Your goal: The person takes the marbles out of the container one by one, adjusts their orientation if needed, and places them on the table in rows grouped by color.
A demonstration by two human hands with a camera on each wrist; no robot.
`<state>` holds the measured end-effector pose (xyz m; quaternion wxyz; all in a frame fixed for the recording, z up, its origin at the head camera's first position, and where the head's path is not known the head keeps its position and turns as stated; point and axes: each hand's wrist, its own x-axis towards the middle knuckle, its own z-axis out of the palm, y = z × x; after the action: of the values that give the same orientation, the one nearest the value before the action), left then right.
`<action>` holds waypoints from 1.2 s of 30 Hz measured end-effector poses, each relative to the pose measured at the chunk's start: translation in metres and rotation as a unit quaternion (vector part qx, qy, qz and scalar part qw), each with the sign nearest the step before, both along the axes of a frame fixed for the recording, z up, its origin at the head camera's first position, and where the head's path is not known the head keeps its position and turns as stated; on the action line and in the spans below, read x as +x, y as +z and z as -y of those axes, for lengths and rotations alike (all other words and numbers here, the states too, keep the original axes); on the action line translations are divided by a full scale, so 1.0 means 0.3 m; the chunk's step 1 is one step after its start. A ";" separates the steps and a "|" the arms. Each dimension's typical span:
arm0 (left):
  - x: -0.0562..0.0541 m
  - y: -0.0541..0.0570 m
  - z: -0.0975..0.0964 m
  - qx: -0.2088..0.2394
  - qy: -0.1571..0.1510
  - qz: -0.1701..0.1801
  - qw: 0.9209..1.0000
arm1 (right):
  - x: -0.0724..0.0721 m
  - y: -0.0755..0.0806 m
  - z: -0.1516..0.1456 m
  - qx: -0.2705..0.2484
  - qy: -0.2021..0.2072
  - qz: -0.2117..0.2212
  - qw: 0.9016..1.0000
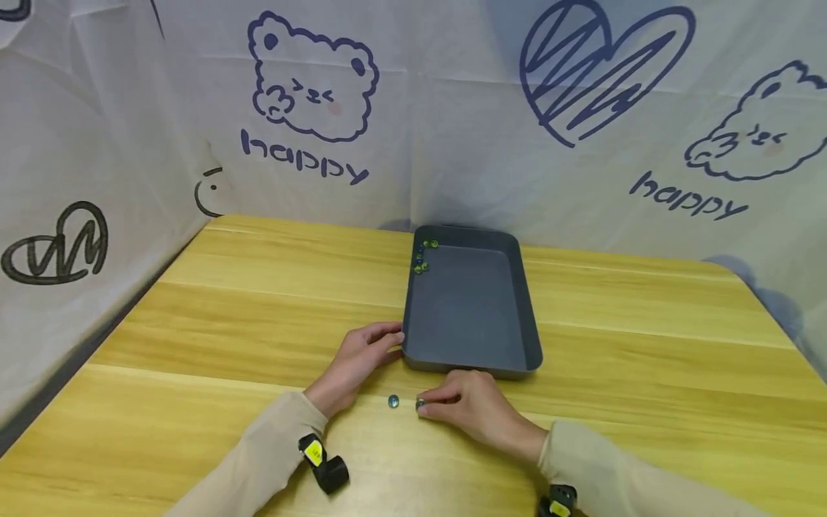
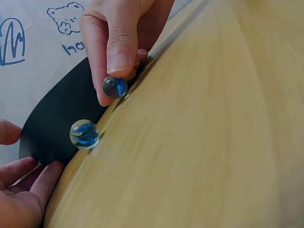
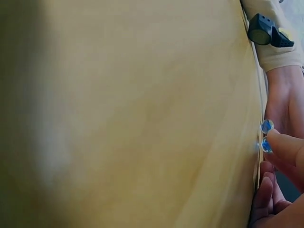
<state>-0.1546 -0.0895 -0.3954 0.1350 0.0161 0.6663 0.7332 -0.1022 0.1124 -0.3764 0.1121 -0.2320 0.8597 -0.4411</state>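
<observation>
My right hand (image 1: 481, 411) pinches a clear glass marble with blue inside (image 2: 115, 87) between thumb and forefinger, close over the table just in front of the tray. To its left, a second clear marble with blue and yellow swirls (image 2: 84, 134) rests on the wood. My left hand (image 1: 358, 362) touches the near left corner of the dark grey rectangular tray (image 1: 531, 316), its fingertips against the outer wall and the thumb at the rim. Inside the tray, several yellow-green and blue marbles (image 1: 420, 268) lie along the far left wall.
The tray stands on a light wooden table (image 1: 258, 316), its far end near a white cloth backdrop (image 1: 452, 143) with drawn bears and hearts. Another cloth wall (image 1: 97, 143) borders the left side. A black wrist camera (image 1: 331, 470) protrudes from the left sleeve.
</observation>
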 end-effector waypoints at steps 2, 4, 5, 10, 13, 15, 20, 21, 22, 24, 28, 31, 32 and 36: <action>0.000 -0.003 0.001 -0.002 0.002 -0.001 1.000 | 0.004 0.000 0.002 -0.007 -0.001 -0.002 1.000; 0.000 -0.004 0.002 -0.003 0.002 -0.001 1.000 | 0.006 0.001 0.003 -0.010 -0.001 -0.003 1.000; 0.000 -0.004 0.003 -0.003 0.002 -0.001 1.000 | 0.006 0.000 0.003 -0.011 -0.001 -0.004 1.000; 0.004 -0.002 0.002 0.000 -0.001 -0.002 1.000 | 0.006 -0.007 0.003 -0.009 -0.004 -0.004 1.000; 0.005 -0.007 0.004 0.001 0.001 -0.001 1.000 | 0.006 -0.008 0.003 -0.009 -0.006 -0.001 1.000; 0.006 -0.008 0.005 0.002 0.001 -0.004 1.000 | 0.005 -0.008 0.003 -0.009 -0.005 0.000 1.000; 0.004 -0.011 0.005 0.002 -0.001 -0.008 1.000 | 0.003 -0.009 0.002 0.002 -0.007 0.004 1.000; 0.003 -0.011 0.005 0.001 0.000 -0.007 1.000 | 0.004 -0.010 0.002 0.005 -0.007 0.007 1.000; 0.002 -0.012 0.005 0.000 0.001 -0.005 1.000 | 0.004 -0.010 0.001 0.008 -0.008 0.008 1.000; 0.001 -0.011 0.004 0.000 0.001 -0.005 1.000 | 0.004 -0.012 -0.001 0.013 -0.009 0.010 1.000; -0.002 -0.008 0.001 0.002 -0.003 -0.005 1.000 | 0.003 -0.013 -0.005 0.016 -0.008 0.009 1.000; -0.002 -0.007 -0.001 -0.001 -0.003 -0.008 1.000 | 0.001 -0.014 -0.007 0.019 -0.007 0.012 1.000; -0.002 -0.007 -0.001 -0.002 -0.003 -0.008 1.000 | 0.001 -0.014 -0.008 0.020 -0.007 0.012 1.000; -0.004 -0.007 -0.002 -0.004 -0.003 -0.008 1.000 | -0.002 -0.015 -0.010 0.023 -0.007 0.011 1.000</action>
<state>-0.1557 -0.0888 -0.3976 0.1318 0.0235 0.6705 0.7297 -0.1027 0.1154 -0.3809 0.1238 -0.2180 0.8698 -0.4249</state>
